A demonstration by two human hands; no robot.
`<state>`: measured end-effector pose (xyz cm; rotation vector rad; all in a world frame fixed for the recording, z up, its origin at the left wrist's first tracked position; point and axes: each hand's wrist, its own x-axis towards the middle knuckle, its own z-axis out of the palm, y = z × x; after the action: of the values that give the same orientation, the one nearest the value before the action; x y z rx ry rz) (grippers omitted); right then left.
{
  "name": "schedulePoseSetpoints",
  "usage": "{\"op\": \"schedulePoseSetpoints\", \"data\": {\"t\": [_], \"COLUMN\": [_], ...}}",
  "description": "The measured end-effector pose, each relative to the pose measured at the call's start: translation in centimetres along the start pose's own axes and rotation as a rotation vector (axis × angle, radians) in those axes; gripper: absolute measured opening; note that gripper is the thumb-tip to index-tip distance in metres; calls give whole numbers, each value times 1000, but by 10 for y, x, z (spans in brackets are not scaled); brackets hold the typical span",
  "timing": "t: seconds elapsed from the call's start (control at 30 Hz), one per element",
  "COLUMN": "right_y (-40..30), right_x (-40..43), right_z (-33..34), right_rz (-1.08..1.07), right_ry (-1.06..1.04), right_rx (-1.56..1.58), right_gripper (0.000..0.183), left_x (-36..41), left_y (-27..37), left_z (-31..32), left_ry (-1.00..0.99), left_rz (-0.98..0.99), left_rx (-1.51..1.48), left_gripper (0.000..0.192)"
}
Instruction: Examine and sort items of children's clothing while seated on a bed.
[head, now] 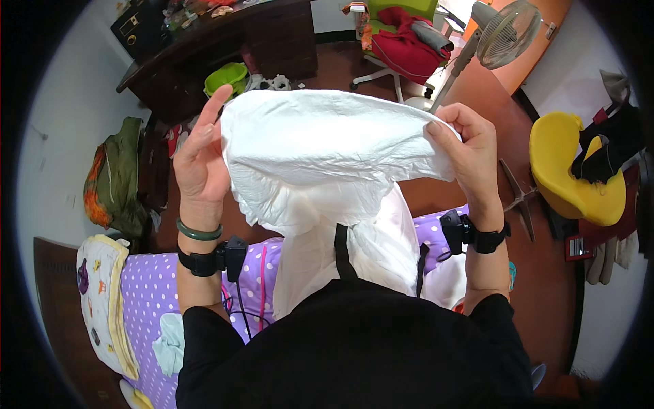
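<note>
A thin, wrinkled white cloth [327, 133] is spread between my two hands, gathered along its lower edge. My right hand [470, 143] pinches its right end between thumb and fingers. At the left end, my left hand [202, 158] supports the cloth with its palm towards me. Its thumb and one finger stand apart; the other fingers are hidden behind the cloth. More white fabric [301, 266] hangs below over my lap, and whether it is one piece with the held cloth I cannot tell. A black strap [347, 250] crosses it.
Behind and left of me lies a bed with a purple polka-dot sheet [148, 307]. Ahead are a dark wooden desk [276, 30], a green basin [227, 76], a green office chair [378, 10] holding red clothing, and a standing fan [506, 36]. A yellow chair [557, 163] stands right.
</note>
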<state>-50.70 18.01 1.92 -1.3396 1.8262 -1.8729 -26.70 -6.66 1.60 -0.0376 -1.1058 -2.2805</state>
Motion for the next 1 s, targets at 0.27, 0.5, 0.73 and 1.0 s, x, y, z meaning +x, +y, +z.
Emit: {"op": "schedulePoseSetpoints", "data": {"t": [0.27,0.5,0.73,1.0], "right_y": [5,12,20,-11], "right_x": [-31,-39,-35,-38], "right_z": [2,3,1,2], "right_rz": [133,195,175,-35], "right_ry": [-148,-137,-82,-364], "right_rx": [21,-30,179,75], "right_gripper": [12,11,12,21], "left_x": [-8,-2,-7,-34], "left_y": [-20,-27,-24,-27], "left_z": [-3,-11,-15,-14], "left_ry": [49,28,42,55], "left_rz": [10,6,-23,-55], "left_rx": [-31,-22,-62,-9], "left_gripper": [55,54,57,57]}}
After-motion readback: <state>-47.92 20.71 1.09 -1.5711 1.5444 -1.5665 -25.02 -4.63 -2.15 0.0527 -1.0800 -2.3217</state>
